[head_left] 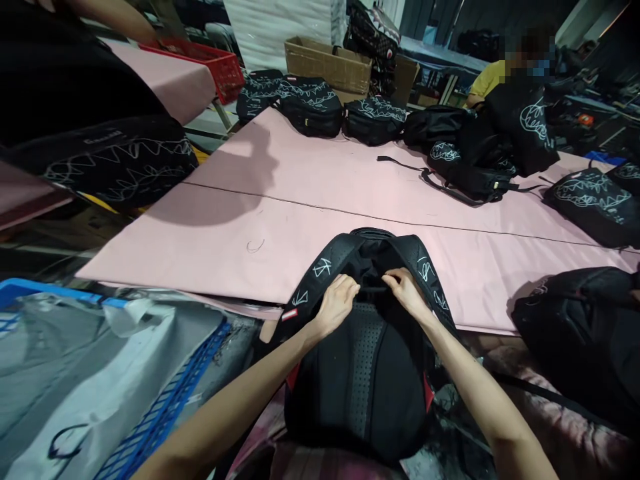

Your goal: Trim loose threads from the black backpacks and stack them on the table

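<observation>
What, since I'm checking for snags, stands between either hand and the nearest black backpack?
Nothing visible does: the left hand and right hand are both on the black backpack, near its shoulder straps, with no other object between.

1. The left arm (250, 388) is bare as far down as I can see it, a slim forearm that thickens gently away from the wrist
2. The right arm (473, 377) is bare too, just as lean, narrow at the wrist
3. The left hand (339, 302) and right hand (403, 291) are bare, with slender fingers
4. Low at the lap there's dusky pink cloth (320, 465) with darker, purplish bands; which garment it is, I can't tell
</observation>
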